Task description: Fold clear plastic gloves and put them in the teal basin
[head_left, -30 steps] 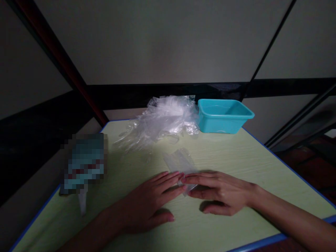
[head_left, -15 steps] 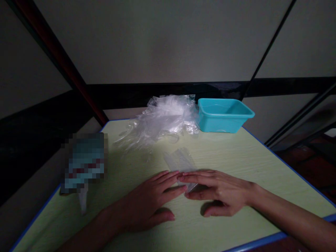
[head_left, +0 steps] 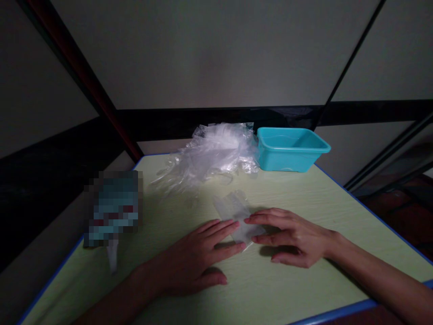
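Clear plastic bag (head_left: 233,205) lying flat on table (head_left: 304,194) between left hand (head_left: 199,246) and right hand (head_left: 294,232), long axis slanting far-left to near-right, neither hand clearly nearer. Left stretching flat over its edge, right curving loosely at opposite edge, neither grasping. Counting one bag, two hands, one turquoise bin (head_left: 284,158), one pixelated object (head_left: 115,203), one plastic heap (head_left: 219,149), pieces defying count.

Dim light, dark corners, glints on plastic pile (head_left: 219,151), shadow under right hand (head_left: 296,235), pixelated patch (head_left: 117,203)
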Demonstrator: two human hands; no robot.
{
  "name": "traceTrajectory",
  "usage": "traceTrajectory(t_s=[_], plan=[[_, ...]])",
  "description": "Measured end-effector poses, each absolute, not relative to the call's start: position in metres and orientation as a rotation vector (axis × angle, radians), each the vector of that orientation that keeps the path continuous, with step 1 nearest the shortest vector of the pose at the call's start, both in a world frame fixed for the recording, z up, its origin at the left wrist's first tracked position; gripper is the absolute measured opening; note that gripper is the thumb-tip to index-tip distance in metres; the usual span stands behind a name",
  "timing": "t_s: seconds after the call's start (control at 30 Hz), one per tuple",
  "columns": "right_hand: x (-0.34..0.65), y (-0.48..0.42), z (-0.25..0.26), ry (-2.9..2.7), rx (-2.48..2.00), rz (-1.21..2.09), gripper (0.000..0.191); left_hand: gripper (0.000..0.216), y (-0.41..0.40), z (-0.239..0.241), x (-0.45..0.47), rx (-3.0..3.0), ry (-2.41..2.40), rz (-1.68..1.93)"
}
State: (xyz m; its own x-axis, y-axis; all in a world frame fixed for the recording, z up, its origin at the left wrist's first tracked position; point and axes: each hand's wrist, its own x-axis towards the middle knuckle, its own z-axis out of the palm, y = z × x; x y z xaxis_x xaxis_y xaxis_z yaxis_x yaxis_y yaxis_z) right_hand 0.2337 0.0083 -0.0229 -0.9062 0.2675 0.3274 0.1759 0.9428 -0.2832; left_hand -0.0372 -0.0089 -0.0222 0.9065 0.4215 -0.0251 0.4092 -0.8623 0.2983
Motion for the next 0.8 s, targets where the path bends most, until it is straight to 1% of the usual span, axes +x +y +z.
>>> traceTrajectory(t_s=[0.37,0.63,0.8], plan=[[0.249,0.016,-0.022,-2.695,-0.483,0.44,0.022,0.057,-0.009,-0.022,-0.037,2.79,0.594,0.097],[0.247,0.015,-0.023,-2.663,-0.488,0.491,0.019,0.059,-0.009,-0.024,-0.036,2.852,0.589,0.046],[0.247,0.017,-0.024,-2.614,-0.47,0.528,0.023,0.059,-0.009,-0.021,-0.036,2.854,0.602,0.025]])
